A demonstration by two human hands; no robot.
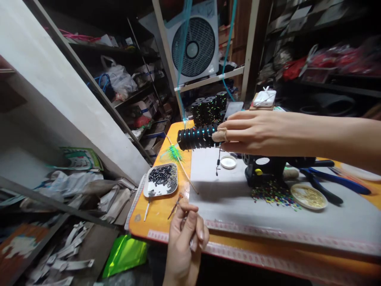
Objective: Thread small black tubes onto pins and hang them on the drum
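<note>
A row of black ringed spools (196, 137) wound with shiny blue line lies sideways above the table. My right hand (253, 131) reaches in from the right, its fingers closed about the row's right end; one finger is wrapped in tan tape, and the thumb is hidden. Below the fingertips hangs a thin line with small black pieces (218, 163). In front, my left hand (188, 232) is closed, thumb against curled fingers; what they pinch, if anything, does not show. Close to its fingertips lies a thin dark tool (174, 207).
A white tray (145, 190) of small black tubes stands left, beside a thin stick (187, 176) and green bristles (173, 152). A black device (264, 171), coloured beads (275, 194), a dish (309, 197) and blue-handled pliers (342, 180) are right. More spools (205, 111) stand behind.
</note>
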